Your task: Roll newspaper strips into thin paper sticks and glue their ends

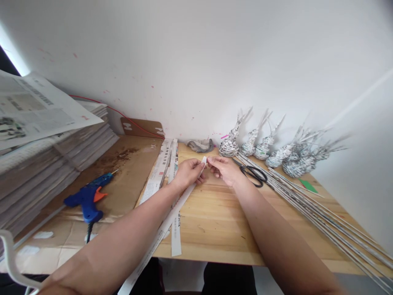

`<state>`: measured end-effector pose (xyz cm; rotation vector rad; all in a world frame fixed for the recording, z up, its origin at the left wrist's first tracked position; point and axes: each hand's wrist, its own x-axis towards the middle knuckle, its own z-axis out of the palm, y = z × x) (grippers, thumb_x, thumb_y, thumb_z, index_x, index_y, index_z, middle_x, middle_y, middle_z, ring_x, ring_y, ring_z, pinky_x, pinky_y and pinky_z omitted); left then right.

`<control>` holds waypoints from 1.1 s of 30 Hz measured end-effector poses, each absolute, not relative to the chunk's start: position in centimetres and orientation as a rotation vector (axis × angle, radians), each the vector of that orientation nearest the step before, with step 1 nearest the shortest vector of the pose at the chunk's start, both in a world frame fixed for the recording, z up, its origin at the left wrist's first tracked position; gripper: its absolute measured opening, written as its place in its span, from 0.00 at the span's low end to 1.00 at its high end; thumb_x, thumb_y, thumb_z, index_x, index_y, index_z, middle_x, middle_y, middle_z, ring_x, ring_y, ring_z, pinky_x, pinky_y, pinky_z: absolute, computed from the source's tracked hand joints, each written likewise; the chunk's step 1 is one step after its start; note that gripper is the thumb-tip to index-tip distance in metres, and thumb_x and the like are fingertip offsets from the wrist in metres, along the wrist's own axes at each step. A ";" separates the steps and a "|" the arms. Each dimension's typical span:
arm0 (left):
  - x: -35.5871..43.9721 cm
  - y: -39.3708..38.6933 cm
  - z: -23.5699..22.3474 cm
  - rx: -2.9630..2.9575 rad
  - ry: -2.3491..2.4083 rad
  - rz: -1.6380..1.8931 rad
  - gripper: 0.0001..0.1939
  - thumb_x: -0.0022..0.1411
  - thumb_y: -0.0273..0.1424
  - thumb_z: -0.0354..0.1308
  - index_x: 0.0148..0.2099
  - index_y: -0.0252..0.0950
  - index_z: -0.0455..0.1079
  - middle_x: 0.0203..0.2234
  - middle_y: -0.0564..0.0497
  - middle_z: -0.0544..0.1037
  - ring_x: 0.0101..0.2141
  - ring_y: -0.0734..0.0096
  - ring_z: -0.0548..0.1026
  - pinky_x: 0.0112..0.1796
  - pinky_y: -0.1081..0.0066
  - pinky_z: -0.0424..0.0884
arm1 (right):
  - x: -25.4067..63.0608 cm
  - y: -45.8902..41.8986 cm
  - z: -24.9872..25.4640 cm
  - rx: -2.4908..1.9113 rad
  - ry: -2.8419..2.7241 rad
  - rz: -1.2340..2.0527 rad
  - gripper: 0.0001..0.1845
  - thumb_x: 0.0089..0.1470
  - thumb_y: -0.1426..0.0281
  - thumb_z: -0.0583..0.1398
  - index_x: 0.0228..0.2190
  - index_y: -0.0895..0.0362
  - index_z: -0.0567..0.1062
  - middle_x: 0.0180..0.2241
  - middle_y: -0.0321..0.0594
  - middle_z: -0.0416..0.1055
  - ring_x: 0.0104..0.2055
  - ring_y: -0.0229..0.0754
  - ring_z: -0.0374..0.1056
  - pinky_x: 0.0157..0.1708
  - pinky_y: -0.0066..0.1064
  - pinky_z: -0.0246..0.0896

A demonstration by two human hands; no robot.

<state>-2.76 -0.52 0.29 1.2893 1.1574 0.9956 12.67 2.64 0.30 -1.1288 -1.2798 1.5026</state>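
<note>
Your left hand (188, 172) pinches a newspaper strip (178, 203) near its upper end; it trails past the front edge of the wooden table (215, 221). Your right hand (225, 169) touches the tip; whether it grips, I cannot tell. Scissors (245, 169) lie just beside it.

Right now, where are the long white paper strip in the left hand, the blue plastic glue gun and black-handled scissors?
Long white paper strip (184, 199), head view: along its flat length.
Blue plastic glue gun (88, 197), head view: on its body.
Black-handled scissors (245, 168), head view: where the handles meet.
</note>
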 end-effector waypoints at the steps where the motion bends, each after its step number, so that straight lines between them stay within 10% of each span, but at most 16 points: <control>1: -2.8 -0.5 0.3 1.296 1.166 0.995 0.11 0.61 0.37 0.54 0.32 0.33 0.66 0.18 0.51 0.74 0.17 0.73 0.73 0.19 0.76 0.69 | 12.8 2.6 0.3 -1.120 -1.317 1.486 0.19 0.36 0.57 0.68 0.26 0.59 0.76 0.23 0.35 0.68 0.21 0.31 0.58 0.15 0.24 0.43; 33: -2.7 -0.4 -0.3 1.380 1.192 0.971 0.13 0.60 0.40 0.53 0.33 0.34 0.67 0.18 0.50 0.75 0.17 0.73 0.73 0.19 0.76 0.69 | 11.5 2.3 0.1 -1.147 -1.193 1.429 0.16 0.32 0.61 0.70 0.20 0.59 0.74 0.16 0.32 0.63 0.18 0.30 0.52 0.14 0.25 0.35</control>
